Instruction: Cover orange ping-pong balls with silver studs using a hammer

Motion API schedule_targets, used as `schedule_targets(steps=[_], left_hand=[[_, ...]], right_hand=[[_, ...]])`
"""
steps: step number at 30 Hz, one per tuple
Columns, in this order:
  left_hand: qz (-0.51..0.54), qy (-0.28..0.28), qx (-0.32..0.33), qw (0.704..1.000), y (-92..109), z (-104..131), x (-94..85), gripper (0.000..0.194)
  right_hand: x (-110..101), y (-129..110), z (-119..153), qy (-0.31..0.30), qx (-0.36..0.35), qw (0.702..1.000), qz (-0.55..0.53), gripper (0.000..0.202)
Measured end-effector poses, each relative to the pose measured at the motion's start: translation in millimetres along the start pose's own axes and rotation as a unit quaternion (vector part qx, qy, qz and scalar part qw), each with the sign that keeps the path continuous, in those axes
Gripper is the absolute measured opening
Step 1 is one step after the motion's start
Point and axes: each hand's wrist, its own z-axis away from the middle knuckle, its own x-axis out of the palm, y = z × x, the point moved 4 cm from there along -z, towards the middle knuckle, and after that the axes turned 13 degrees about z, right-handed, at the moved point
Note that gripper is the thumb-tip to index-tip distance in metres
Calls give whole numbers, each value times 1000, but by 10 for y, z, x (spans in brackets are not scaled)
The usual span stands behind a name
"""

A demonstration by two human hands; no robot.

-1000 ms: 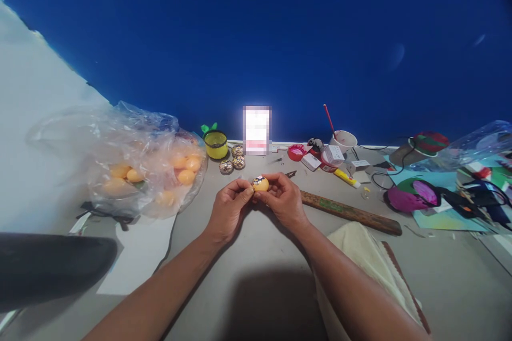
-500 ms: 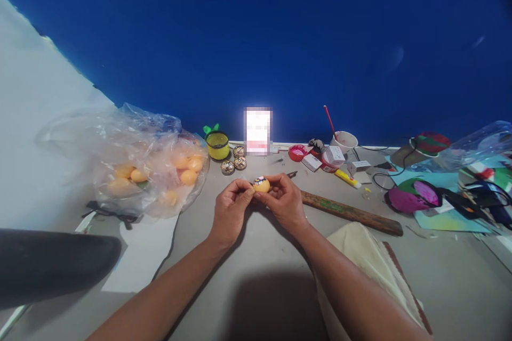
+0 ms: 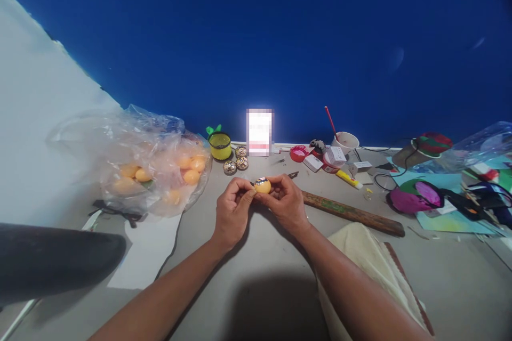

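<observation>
Between my fingertips, above the grey table, is a small orange-yellow ball (image 3: 262, 186) with shiny silver and dark pieces across its top. My left hand (image 3: 232, 210) pinches it from the left with thumb and forefinger. From the right, my right hand (image 3: 286, 202) holds it, its other fingers curled behind. Just beyond my hands three balls covered in shiny mosaic pieces (image 3: 241, 162) rest on the table beside a yellow-green cup with a dark rim (image 3: 220, 146). A clear plastic bag (image 3: 160, 170) with several plain orange balls lies to the left.
A worn wooden stick (image 3: 354, 213) lies right of my hands, near a folded cream cloth (image 3: 356, 256). Behind are small white boxes (image 3: 313, 163), a yellow tube (image 3: 349, 179) and a white cup (image 3: 346, 141) with a red brush. Black glasses (image 3: 118, 212) and white paper (image 3: 148, 256) lie left.
The view has shifted slightly, so the surroundings sit a little further right. Both hands keep hold of the ball in nearly the same pose.
</observation>
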Motion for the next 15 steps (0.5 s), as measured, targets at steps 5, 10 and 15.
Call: schedule_targets(steps=[5,10,15], left_hand=[[31,19,-46,998,-78,18,-6,21],[107,28,-104,988,-187,21,-9,28],[29,12,-35,999,-86,6,-23,20]], right_hand=[[-22,-25,6,18,-32,999,29,43],[-26,-22,9,26,-55,998,35,42],[-19,-29,15,15,-43,998,40,40]])
